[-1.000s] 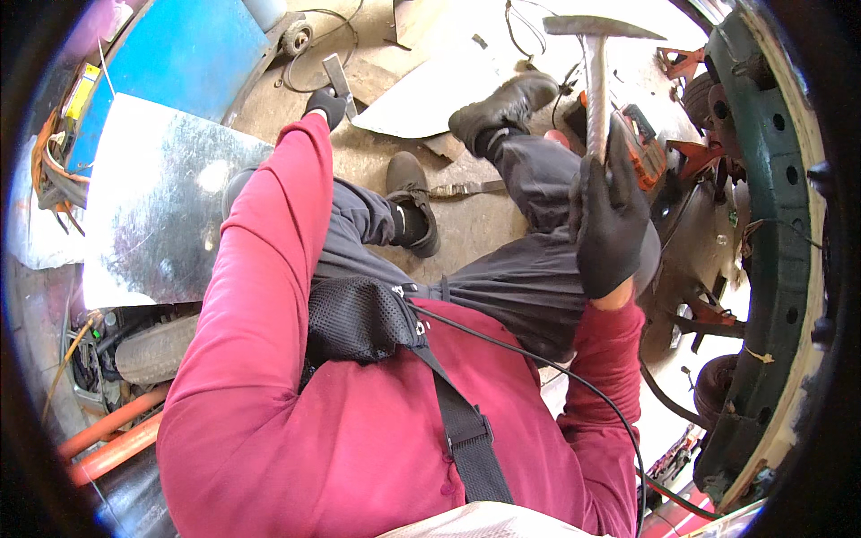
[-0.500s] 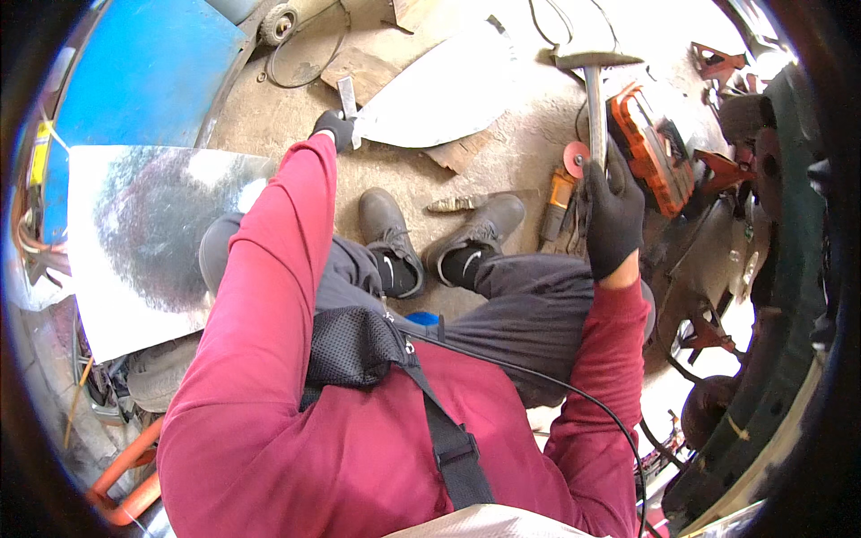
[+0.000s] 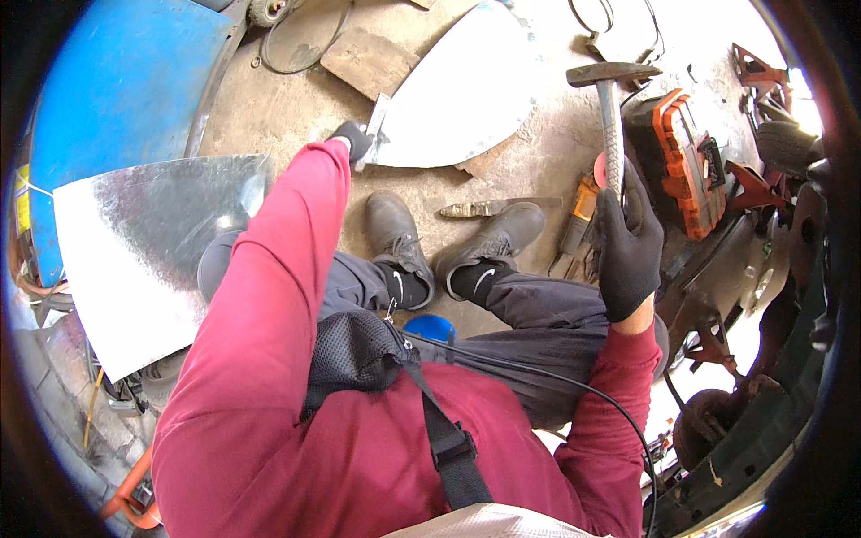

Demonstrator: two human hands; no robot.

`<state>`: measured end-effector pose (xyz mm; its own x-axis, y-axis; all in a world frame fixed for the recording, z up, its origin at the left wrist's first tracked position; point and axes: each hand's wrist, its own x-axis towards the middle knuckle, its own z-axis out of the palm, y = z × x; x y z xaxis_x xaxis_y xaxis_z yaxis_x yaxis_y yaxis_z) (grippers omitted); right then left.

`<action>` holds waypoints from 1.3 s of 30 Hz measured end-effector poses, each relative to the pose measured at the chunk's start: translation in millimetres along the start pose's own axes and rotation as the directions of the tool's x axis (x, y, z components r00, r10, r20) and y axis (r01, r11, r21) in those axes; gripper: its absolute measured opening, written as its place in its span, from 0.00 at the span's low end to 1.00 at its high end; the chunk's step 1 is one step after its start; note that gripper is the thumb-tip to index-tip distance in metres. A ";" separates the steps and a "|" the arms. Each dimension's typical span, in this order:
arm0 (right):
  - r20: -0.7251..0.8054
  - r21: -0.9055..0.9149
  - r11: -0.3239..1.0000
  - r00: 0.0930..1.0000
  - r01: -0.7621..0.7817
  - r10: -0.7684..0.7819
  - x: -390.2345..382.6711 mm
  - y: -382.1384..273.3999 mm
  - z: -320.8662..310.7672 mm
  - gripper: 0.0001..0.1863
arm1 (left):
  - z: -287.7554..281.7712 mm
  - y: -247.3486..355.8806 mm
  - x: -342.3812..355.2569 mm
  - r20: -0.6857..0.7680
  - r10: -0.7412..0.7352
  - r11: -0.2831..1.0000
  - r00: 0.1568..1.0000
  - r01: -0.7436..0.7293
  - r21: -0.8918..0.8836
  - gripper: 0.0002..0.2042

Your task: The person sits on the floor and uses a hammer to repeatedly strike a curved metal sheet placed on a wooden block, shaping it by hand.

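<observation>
My right hand (image 3: 630, 247), in a black glove, grips the handle of a hammer (image 3: 610, 108) whose steel head points up at the far right. My left hand (image 3: 353, 139), also gloved in black, reaches forward and pinches the near left corner of a curved, pointed sheet of shiny metal (image 3: 466, 90) lying on the concrete floor. My two black boots (image 3: 448, 242) stand just behind that sheet. A chisel-like metal tool (image 3: 489, 208) lies on the floor beside my right boot.
A large flat metal sheet (image 3: 134, 251) lies at my left, partly over a blue panel (image 3: 117, 81). An orange and black tool case (image 3: 682, 161) and red metal parts (image 3: 753, 188) crowd the right. A wooden board (image 3: 368, 63) and a cable loop (image 3: 296, 40) lie ahead.
The view has tilted forward and my feet have drawn together. My left hand has stayed on the curved sheet's corner. My right hand has held the hammer raised throughout.
</observation>
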<state>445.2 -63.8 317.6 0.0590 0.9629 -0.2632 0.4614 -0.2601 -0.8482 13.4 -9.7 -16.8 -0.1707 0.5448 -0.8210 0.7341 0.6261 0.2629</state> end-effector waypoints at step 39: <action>-0.355 0.244 0.946 0.888 -0.213 0.292 56.7 203.3 197.7 0.12 | 154.0 22.3 -207.9 0.289 0.090 0.763 0.953 0.121 -0.635 0.14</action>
<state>367.3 -76.2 39.5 0.5013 0.8045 -0.3184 0.2075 -0.4691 -0.8584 166.5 -194.8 81.7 0.0929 0.4143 -0.9054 0.1220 0.8977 0.4233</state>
